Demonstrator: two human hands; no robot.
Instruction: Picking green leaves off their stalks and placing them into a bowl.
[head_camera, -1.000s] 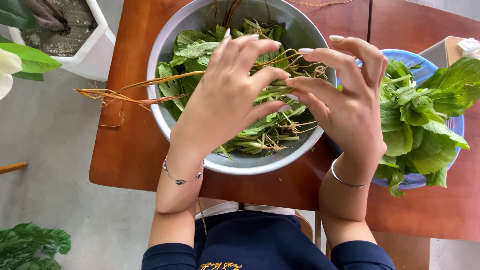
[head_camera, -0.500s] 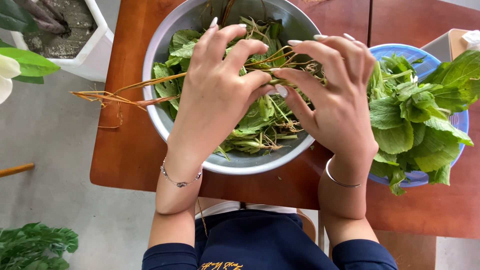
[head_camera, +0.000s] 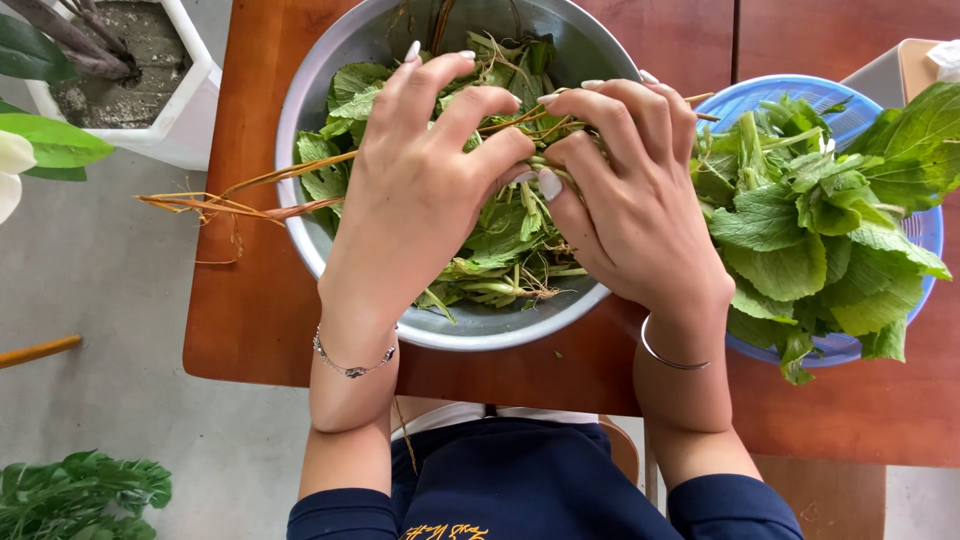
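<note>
In the head view, we see both hands meeting over the steel bowl (head_camera: 330, 250) at the frame's centre. Our left hand (head_camera: 420, 190) and right hand (head_camera: 630, 200) each pinch the same stalk (head_camera: 300, 172) near its leafy end, fingertips touching; its long orange roots trail out over the bowl's left rim onto the bench (head_camera: 250, 320). Both hands are closed on that stalk, not resting loose.

The bowl still holds a good heap of greens (head_camera: 500, 240) with stems and roots attached, so we judge plenty is left to pick. To the right of the frame, the blue basket (head_camera: 850, 348) is already heaped with clean leaves (head_camera: 800, 240), touching the bowl's side or just beside it, which suggests the picking is well under way, perhaps around the middle.

At the upper left stands a white planter (head_camera: 190, 130); more leaves lie on the floor at the lower left.
</note>
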